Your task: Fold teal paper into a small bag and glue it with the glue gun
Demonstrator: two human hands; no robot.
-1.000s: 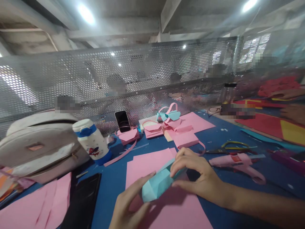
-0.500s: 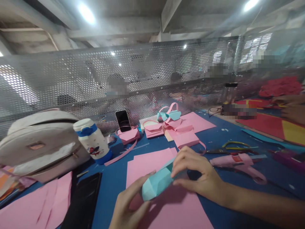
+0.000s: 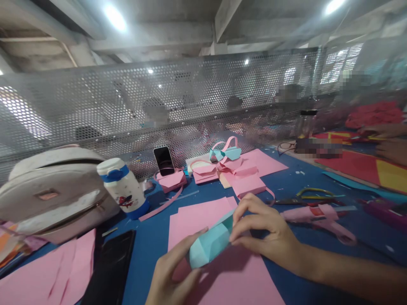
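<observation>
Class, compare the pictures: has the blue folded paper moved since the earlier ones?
No. Judged against the pink sheets lying on the table, the blue folded paper shows no visible shift in any direction.

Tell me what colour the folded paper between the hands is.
The folded paper is light blue, seen best in the head view.

Shows matt, creased paper on lt-blue faceted piece (image 3: 210, 245); smooth matt paper on flat pink sheets (image 3: 237, 286); smooth plas. on pink pistol-shaped glue gun (image 3: 327, 219); perf. dull metal on grey flat screen (image 3: 197, 91).
</observation>
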